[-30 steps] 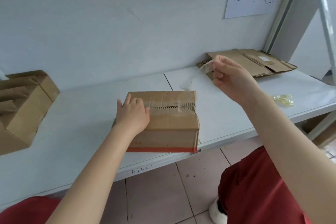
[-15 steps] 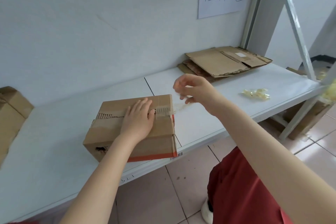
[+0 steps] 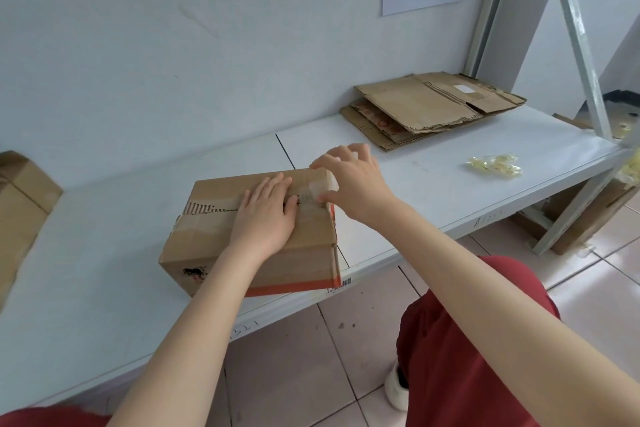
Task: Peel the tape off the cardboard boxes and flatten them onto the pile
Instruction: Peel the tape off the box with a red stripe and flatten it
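One cardboard box (image 3: 311, 239) is in hand, and the step is the peeling; flattening has not begun. The box sits closed near the front edge of the white table (image 3: 104, 218), its right front corner about at the edge. Along the top seam the left stretch shows bare, torn corrugation, while a short piece of clear tape (image 3: 313, 191) remains at the right end, running over the right edge.

The left hand (image 3: 265, 218) lies flat on the lid, fingers (image 3: 273, 187) straight and close together, pressing down to steady the box just beside the remaining tape. The right hand (image 3: 349, 184) works at the box's far right corner: its thumb (image 3: 327, 198) rests on the tape's near edge and the other fingers are bent and spread apart above the far rim. Whether any tape is actually pinched there I cannot tell.

The next move probably calls for lifting a free edge of that last piece and pulling it along the seam while the left hand holds the box down. Once the seam is free, the flaps can open and the box can be collapsed.

The pile of flattened cardboard (image 3: 426, 107) lies well apart, at the back right of the table. A crumpled wad of stripped tape (image 3: 495, 165) sits near the right front edge. Another unflattened box (image 3: 20, 204) waits at the far left.
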